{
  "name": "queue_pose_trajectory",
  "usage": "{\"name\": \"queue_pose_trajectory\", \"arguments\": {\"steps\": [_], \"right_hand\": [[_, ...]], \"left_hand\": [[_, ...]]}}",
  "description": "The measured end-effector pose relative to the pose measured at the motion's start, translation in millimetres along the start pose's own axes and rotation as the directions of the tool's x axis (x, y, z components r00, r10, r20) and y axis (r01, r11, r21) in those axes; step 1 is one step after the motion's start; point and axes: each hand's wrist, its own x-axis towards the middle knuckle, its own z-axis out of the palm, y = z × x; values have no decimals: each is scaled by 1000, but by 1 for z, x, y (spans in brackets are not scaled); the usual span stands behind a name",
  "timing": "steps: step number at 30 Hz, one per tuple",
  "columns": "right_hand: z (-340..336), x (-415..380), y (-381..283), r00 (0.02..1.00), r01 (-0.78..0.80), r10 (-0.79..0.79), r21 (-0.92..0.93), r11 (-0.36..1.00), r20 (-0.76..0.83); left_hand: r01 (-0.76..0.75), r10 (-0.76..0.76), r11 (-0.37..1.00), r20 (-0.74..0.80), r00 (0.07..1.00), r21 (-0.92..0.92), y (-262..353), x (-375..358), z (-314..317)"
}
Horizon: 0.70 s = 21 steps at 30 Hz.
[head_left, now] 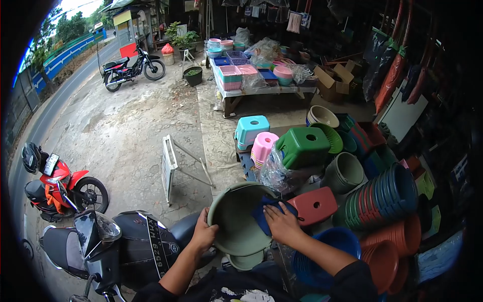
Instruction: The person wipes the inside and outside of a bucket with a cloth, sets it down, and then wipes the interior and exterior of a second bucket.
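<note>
A grey-green plastic bucket [234,219] is tilted in front of me, its open mouth facing up toward me. My left hand [204,232] grips its rim on the left side, thumb over the edge. A dark blue cloth [259,213] lies over the bucket's right rim and inner wall. My right hand [283,221] presses on that cloth with its fingers over it. Just below the bucket, another grey-green container [246,260] shows in part. A red plastic stool [316,206] stands right beside my right hand.
Stacked buckets [375,196], blue basins [327,251] and a green stool [304,146] crowd the right side. A parked motorcycle [146,241] is close on my left. Ahead stand a folding sign [169,171] and a table of plastic baskets [231,75].
</note>
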Motion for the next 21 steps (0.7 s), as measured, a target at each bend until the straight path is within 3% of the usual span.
{"name": "queue_pose_trajectory", "arguments": {"steps": [1,3,4,6,8,11,12,13,14,15,16,18,20,21], "right_hand": [[0,6,9,1000,1,-1,-3,1000,4],[0,20,25,960,74,-105,-127,989,-258],[0,27,29,960,76,-107,-128,989,-257],[-5,43,31,838,140,-231,-214,967,-494],[-16,53,24,820,162,-284,-274,948,-496],[-30,61,8,870,146,-89,80,986,-485],[-38,58,6,869,151,-95,78,985,-486],[-47,55,4,887,132,92,440,888,-452],[-50,53,2,904,101,250,740,665,-348],[-43,53,3,884,91,332,820,565,-327],[-42,53,2,889,97,322,821,563,-325],[-42,55,-4,742,80,575,898,434,-344],[-48,58,-19,779,64,519,868,492,-352],[-48,58,-35,866,32,411,853,521,-285]], "left_hand": [[-21,21,999,9,1000,44,-1,1,-1],[20,-21,999,46,999,30,2,0,2],[63,-64,998,82,995,20,5,-2,4],[102,-97,993,79,992,-62,15,-9,17],[136,-126,981,80,989,-139,12,-9,20],[163,-152,982,114,982,-92,-4,-5,19],[160,-150,982,110,983,-96,-5,-5,19],[156,-142,978,105,984,-140,-7,-4,19],[151,-135,971,98,986,-186,-9,-4,18],[150,-135,970,89,987,-193,-11,-4,18],[155,-143,973,83,986,-170,-12,-4,17],[164,-155,975,71,985,-149,-24,-2,13],[-22,24,999,105,994,-27,-45,5,14],[-18,21,999,107,994,-30,-49,6,17]]}}
